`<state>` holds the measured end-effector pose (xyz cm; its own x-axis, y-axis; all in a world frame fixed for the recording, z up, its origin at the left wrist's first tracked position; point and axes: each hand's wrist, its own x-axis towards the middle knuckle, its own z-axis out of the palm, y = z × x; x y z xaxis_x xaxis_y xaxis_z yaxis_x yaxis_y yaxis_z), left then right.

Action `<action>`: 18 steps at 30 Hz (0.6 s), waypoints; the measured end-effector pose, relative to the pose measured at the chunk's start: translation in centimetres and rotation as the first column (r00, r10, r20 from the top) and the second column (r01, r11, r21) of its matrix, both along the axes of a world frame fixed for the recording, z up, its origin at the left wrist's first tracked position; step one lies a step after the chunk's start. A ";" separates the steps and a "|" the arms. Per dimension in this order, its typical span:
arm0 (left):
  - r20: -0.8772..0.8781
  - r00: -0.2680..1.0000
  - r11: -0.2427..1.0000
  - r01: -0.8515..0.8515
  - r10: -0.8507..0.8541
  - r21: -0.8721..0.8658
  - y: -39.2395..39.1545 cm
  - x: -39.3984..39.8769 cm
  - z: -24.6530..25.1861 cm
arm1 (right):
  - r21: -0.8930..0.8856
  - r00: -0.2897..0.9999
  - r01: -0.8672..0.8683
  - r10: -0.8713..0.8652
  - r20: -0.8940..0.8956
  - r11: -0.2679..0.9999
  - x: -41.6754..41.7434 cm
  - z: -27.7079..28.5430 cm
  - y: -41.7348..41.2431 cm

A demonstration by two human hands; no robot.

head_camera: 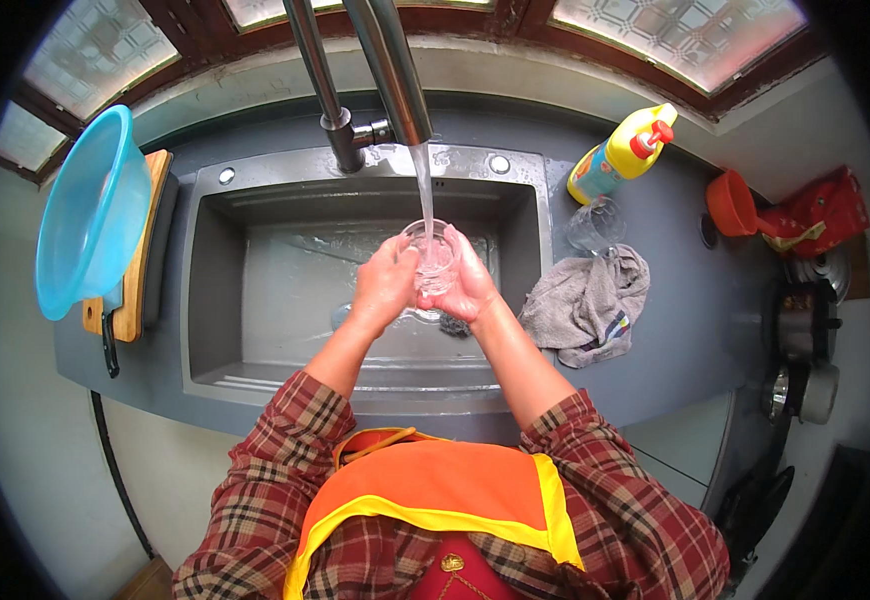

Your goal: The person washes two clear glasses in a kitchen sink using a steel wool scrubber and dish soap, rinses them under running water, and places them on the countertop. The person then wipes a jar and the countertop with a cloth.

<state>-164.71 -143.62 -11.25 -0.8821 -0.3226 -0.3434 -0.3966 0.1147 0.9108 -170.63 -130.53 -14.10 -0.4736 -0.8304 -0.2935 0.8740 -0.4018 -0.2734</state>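
Water runs from the metal faucet (391, 75) into a clear drinking glass (435, 262) that I hold over the sink (292, 300). My left hand (388, 283) grips the glass from its left side. From the right and below, my right hand (469, 280) cups the same glass. A dark scouring pad (454, 325) lies on the sink floor, partly behind my right wrist. Another rounded clear object at the sink bottom is mostly hidden by my left forearm, so I cannot tell what it is.
Right of the sink are a grey cloth (592, 304), a second clear glass (597, 225) and a yellow detergent bottle (621, 154). A red dipper (732, 204) stands farther right. At left, a blue plastic basin (89, 217) leans against a wooden cutting board (134, 300) beside a knife (110, 337).
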 end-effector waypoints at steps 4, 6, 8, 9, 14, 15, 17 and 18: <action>0.235 0.962 0.855 -0.001 -0.141 0.519 -1.5 -1.4 4.4 | 0.078 0.992 0.011 -0.020 0.123 0.997 -0.1 1.5 -0.8; 0.198 0.973 0.871 0.006 -0.119 0.492 -1.1 -0.4 4.4 | 0.087 0.998 0.052 -0.054 0.022 0.995 0.6 1.3 -0.3; 0.152 0.983 0.884 0.021 -0.104 0.467 -1.0 -0.5 4.8 | 0.044 0.996 0.077 -0.075 -0.049 0.996 0.2 1.7 -0.1; 0.168 0.980 0.881 0.015 -0.108 0.473 -0.6 -0.5 4.1 | 0.095 0.994 0.104 -0.101 -0.041 0.990 0.4 0.5 0.0; 0.105 0.986 0.881 0.067 -0.131 0.469 -0.6 -1.5 2.9 | 0.149 0.983 0.178 -0.170 -0.066 0.973 -0.5 0.4 0.1; 0.060 0.989 0.875 0.089 -0.133 0.476 -0.6 -1.9 2.1 | 0.142 0.985 0.161 -0.151 -0.078 0.977 -1.4 -0.2 0.3; 0.014 0.997 0.877 0.065 -0.081 0.476 0.0 -1.0 1.0 | 0.172 0.974 0.226 -0.217 -0.068 0.959 -1.4 -1.2 0.7; -0.008 0.998 0.876 0.052 -0.055 0.479 0.3 -0.8 0.6 | 0.169 0.959 0.282 -0.275 -0.062 0.944 -1.0 -1.4 1.0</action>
